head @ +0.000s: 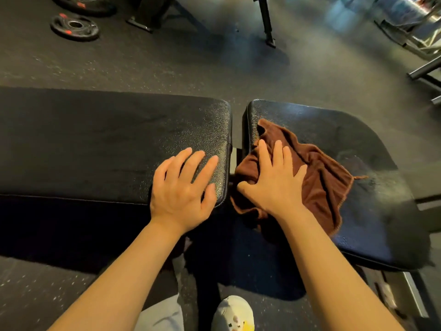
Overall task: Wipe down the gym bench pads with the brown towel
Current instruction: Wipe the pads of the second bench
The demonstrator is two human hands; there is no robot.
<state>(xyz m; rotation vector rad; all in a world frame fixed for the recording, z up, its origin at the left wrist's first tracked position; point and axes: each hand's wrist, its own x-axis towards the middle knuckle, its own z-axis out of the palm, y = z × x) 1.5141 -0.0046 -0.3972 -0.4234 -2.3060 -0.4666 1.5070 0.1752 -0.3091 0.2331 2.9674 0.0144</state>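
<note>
Brown towel point(317, 177) lies bunched under the flat, spread right hand point(274, 182); left hand point(183, 187) rests spread on the left pad point(95, 139); overhanging the near edge by the gap, it could slip off.

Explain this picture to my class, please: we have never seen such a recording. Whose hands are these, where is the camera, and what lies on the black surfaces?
There is no machine here: a person wears one camera on the head, looking down at both bare hands. The black surfaces are two gym bench pads with a gap between them. The left hand rests flat, fingers spread, on the long left pad and holds nothing. The right hand presses a crumpled brown towel onto the right pad, near the gap. Beyond the bench, weight plates lie on the dark floor. A pale shoe shows at the bottom.
</note>
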